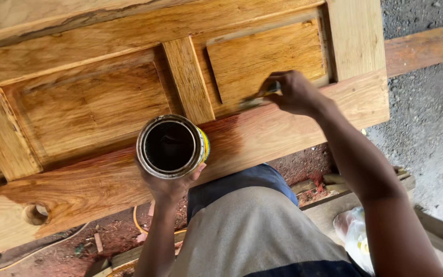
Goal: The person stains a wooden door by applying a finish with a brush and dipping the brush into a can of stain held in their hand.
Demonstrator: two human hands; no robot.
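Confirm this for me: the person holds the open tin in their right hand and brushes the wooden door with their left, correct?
Not quite: the hands are swapped. In the head view, the left hand holds the open tin, and the right hand works the brush on the wooden door.

The one camera sits on my head and looks steeply down over my chest and lap. It is close: my left hand (173,184) and right hand (296,95) fill the middle, arms running in from the bottom edge. The door (93,102) lies flat across the upper frame, with ground (426,118) showing at the right and below.
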